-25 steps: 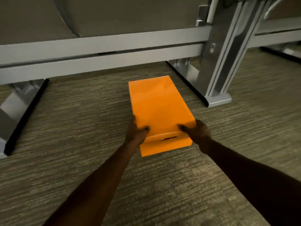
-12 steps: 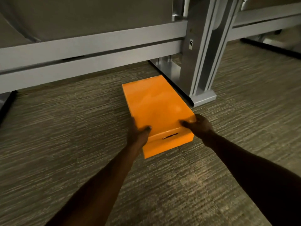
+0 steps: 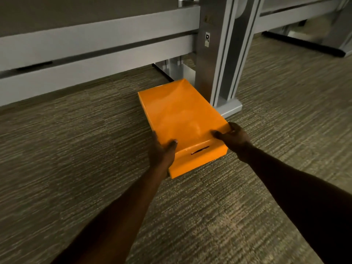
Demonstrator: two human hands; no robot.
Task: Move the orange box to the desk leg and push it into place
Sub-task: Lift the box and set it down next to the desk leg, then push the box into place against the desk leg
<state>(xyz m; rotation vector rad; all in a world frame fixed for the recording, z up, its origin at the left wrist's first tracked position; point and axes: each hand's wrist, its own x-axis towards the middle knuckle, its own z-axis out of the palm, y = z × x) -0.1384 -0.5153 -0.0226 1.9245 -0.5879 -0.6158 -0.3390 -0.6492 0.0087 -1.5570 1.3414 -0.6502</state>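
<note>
Both hands grip the near end of the orange box (image 3: 181,119) in the head view. Left hand (image 3: 162,153) is clamped on the near left corner, thumb lying across the lid and the fingers wrapped down the left side out of sight. Right hand (image 3: 233,137) holds the near right corner the same way, thumb pointing inward over the lid edge, fingers curled round the right side. Bare forearms run back from each hand toward the bottom of the frame.

On the box's near end face a dark slot (image 3: 200,150) shows between the two hands. The box lies flat on the carpet (image 3: 76,149), long axis angled away and slightly left, its lid glossy and a little dented near the middle. Its far right corner sits just beside the grey desk leg (image 3: 215,54), and the right long side runs close along the leg's flat foot (image 3: 229,108); whether they actually touch cannot be told. A small label with the letter R (image 3: 207,39) is stuck on the leg's upright. Pale horizontal crossbars (image 3: 95,44) span the left behind the box, and another desk foot (image 3: 304,41) lies far off at the upper right
</note>
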